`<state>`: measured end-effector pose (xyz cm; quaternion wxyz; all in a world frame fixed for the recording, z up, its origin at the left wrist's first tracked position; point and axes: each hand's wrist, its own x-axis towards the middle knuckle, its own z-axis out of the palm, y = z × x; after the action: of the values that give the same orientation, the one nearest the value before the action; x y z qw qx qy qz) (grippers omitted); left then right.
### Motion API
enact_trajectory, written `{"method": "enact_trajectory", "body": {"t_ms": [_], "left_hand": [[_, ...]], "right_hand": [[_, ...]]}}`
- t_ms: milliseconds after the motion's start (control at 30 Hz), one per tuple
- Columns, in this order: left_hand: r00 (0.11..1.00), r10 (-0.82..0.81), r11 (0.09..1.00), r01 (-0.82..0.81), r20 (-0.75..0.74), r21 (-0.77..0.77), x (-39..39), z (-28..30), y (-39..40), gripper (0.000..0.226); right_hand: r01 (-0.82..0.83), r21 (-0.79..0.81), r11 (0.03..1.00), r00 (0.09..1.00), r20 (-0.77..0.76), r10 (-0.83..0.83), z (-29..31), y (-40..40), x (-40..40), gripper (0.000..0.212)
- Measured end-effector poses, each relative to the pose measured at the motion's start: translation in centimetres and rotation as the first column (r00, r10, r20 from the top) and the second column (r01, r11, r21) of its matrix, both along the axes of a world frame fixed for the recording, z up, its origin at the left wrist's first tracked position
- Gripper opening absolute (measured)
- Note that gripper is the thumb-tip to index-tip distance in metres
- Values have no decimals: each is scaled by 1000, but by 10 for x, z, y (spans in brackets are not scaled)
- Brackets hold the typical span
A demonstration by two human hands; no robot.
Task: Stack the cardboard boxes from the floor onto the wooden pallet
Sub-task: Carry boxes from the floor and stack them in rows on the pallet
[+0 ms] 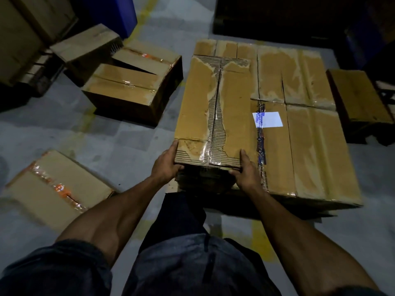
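Observation:
A long torn-topped cardboard box (213,110) lies at the left end of the boxes stacked on the pallet. My left hand (165,163) grips its near left corner, and my right hand (245,171) grips its near right corner, fingers under the near edge. To its right, several flat boxes (299,129) cover the pallet, one bearing a white label (268,119). A sliver of the wooden pallet (171,188) shows under the box's near end. On the floor to the left lie a box with orange tape (53,189) and a half-open box (132,86).
Another box (85,48) leans behind the half-open one. A small box (359,97) sits on the floor right of the pallet. Blue objects (111,11) and dark pallets (277,16) stand at the back. My legs (192,253) are close to the pallet's near edge.

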<state>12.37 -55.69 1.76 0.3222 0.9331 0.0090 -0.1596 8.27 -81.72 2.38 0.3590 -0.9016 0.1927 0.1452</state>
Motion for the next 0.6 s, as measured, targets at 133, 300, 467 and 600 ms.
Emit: {"method": "enact_trajectory", "body": {"t_ms": [133,300,467,600], "left_hand": [[1000,3,1000,-3,11,-8,11,3,0,95],[1000,-8,1000,8,8,0,14,-3,-2,94],[1000,-1,1000,1,-1,-23,16,-4,-1,92],[1000,-1,1000,0,-6,-16,17,-1,0,90]], "right_hand": [[10,-33,999,999,47,-8,1,-2,8,76],[20,-58,998,1000,5,-20,1,-3,15,67],[25,-82,996,1000,16,-23,3,0,14,66],[40,-127,991,999,34,-36,6,8,10,61]]}}
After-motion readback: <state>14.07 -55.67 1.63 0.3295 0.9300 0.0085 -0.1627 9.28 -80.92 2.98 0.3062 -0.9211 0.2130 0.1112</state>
